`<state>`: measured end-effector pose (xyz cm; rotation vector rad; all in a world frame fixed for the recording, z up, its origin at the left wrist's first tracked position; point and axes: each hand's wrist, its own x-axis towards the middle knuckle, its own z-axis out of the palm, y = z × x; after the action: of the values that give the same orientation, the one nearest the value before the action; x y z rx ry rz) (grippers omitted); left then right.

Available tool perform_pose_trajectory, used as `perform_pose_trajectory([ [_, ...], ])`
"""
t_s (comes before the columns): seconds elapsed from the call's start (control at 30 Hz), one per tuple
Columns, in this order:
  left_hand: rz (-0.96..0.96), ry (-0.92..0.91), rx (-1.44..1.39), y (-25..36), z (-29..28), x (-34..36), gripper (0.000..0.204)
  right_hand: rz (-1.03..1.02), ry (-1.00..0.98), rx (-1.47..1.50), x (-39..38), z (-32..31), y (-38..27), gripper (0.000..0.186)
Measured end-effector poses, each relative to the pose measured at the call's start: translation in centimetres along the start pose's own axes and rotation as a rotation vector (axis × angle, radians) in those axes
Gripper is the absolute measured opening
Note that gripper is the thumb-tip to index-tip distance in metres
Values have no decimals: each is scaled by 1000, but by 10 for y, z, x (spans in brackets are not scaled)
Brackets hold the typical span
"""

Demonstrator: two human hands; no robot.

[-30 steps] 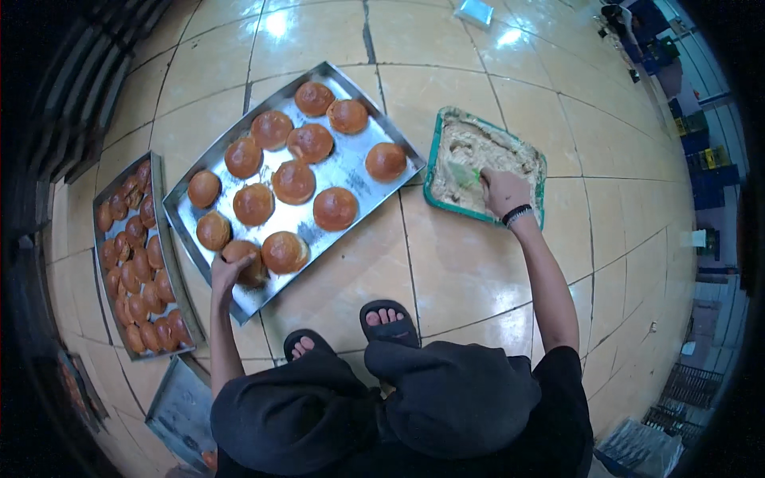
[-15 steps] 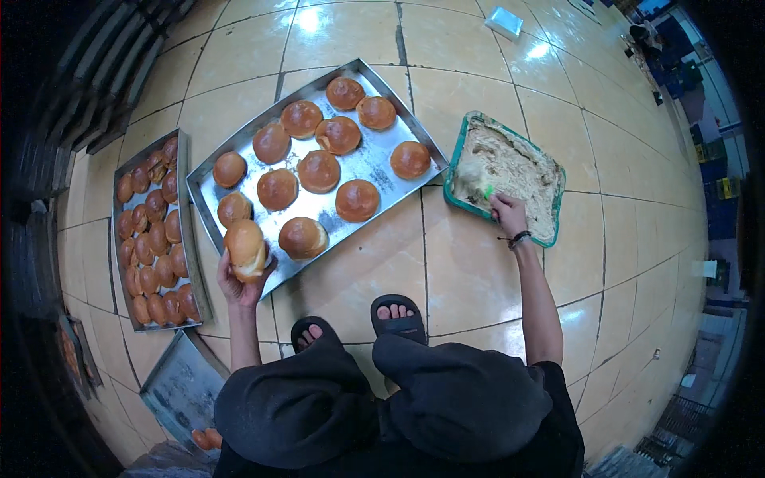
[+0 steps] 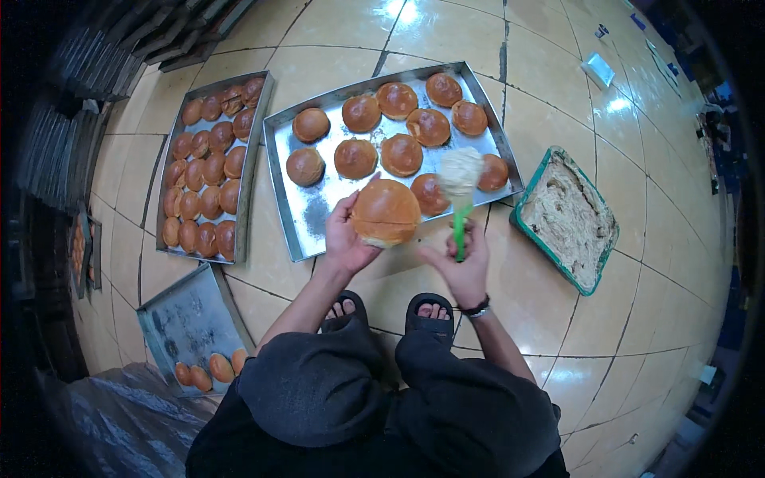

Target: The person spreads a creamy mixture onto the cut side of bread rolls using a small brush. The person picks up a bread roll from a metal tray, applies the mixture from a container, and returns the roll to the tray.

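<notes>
— While a person crouches on the tiled floor [image 3: 239, 311], what does the left hand [image 3: 347, 235] grasp?

— A split bun [image 3: 386, 213], gripped at its near edge and raised above the front rim of the big metal tray [image 3: 307, 231]. Left of that grip sits a narrower tray [image 3: 253, 159] packed with small buns, and nearer the knees a third tray [image 3: 179, 319] carries only a few.

— And the right hand [image 3: 464, 263]?

— It is clenched round the green handle of a spatula [image 3: 460, 191], whose blade, loaded with pale filling, rises just right of the held bun.

— How far along does the work look?

— Early, by appearances. Nine buns beyond the grip look untouched, and the green tub [image 3: 567, 219] to the right of the spatula hand is nearly full of filling. The held bun appears not yet spread.
</notes>
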<state>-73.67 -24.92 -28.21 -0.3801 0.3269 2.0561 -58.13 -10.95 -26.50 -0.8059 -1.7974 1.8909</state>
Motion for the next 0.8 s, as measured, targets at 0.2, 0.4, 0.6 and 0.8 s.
perform_pose_trajectory([
  [0.2,28,-53,221,-8,-2,-28,43,-24,-125,0,16,20,-3,66],
  [0.4,-108,51,485,2,4,-36,45,-61,-276,-98,28,9,-6,66],
  [0.6,-57,81,85,16,-13,-29,57,-85,-214,-68,17,3,-27,37],
  [0.8,-45,93,-16,20,-15,-20,60,11,-200,-80,0,-11,-36,26],
])
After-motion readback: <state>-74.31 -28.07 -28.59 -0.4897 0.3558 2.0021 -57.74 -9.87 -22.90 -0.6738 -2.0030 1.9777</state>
